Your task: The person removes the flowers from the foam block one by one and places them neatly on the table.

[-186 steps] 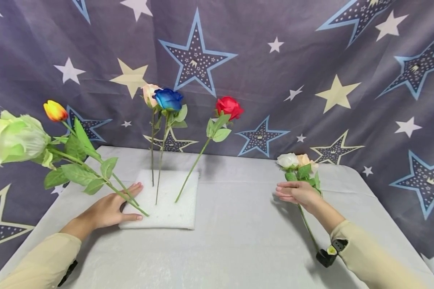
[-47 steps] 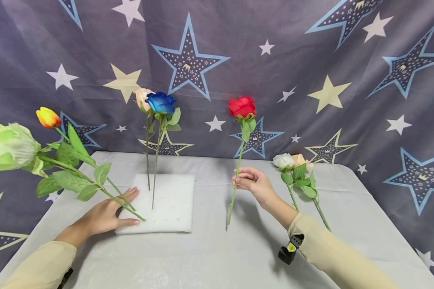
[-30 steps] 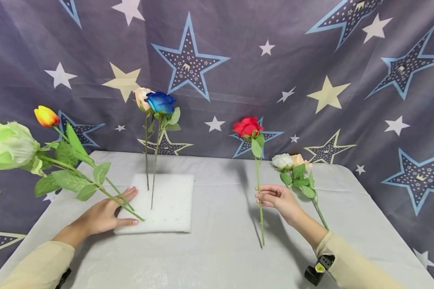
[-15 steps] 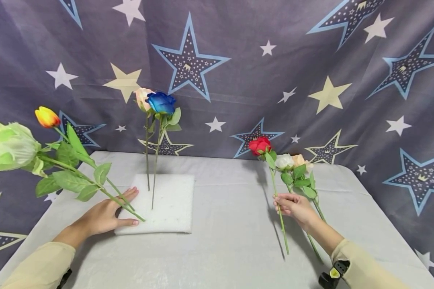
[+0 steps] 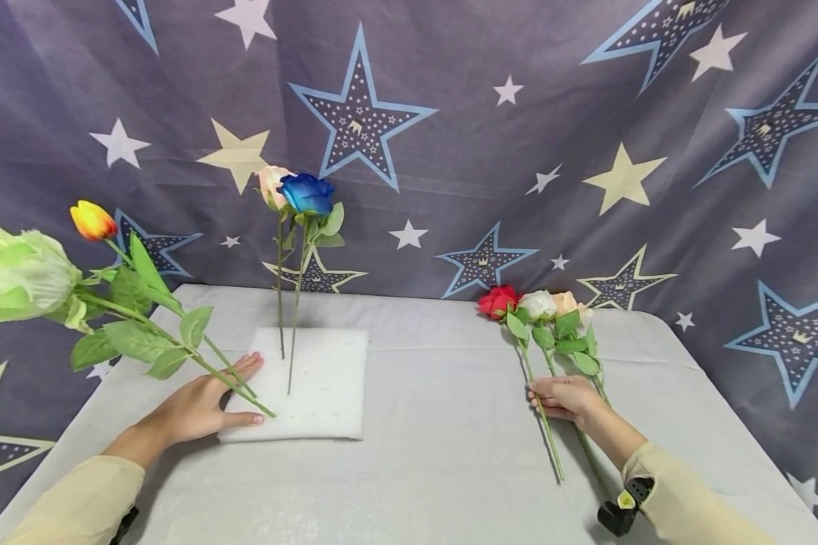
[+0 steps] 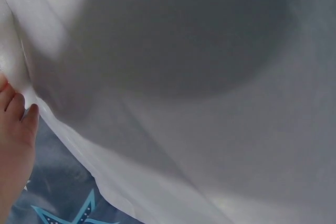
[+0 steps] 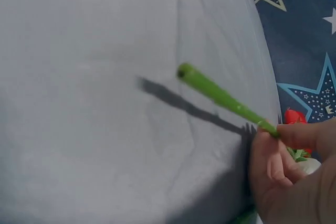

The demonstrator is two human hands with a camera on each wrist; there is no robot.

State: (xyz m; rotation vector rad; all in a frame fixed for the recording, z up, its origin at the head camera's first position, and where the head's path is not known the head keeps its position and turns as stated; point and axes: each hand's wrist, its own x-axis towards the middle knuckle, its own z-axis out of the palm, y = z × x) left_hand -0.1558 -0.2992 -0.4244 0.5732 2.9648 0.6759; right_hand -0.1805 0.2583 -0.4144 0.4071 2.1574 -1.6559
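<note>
In the head view my right hand pinches the stem of a red rose, low over the right of the table. Its green stem stands out from between thumb and fingers in the right wrist view, the cut end slightly above the cloth. A white rose and a peach rose lie close to its right. My left hand, fingers spread, rests on the left edge of a white foam block. A blue rose and a pale pink rose stand upright in that block.
A large pale green rose and a yellow-orange tulip lean left out of the foam, over my left hand. Pale grey cloth covers the table. A dark star-print curtain hangs behind it.
The red rose came out of the foam block in my right hand, moved right and was lowered beside the white and peach roses. My left hand stayed on the foam.
</note>
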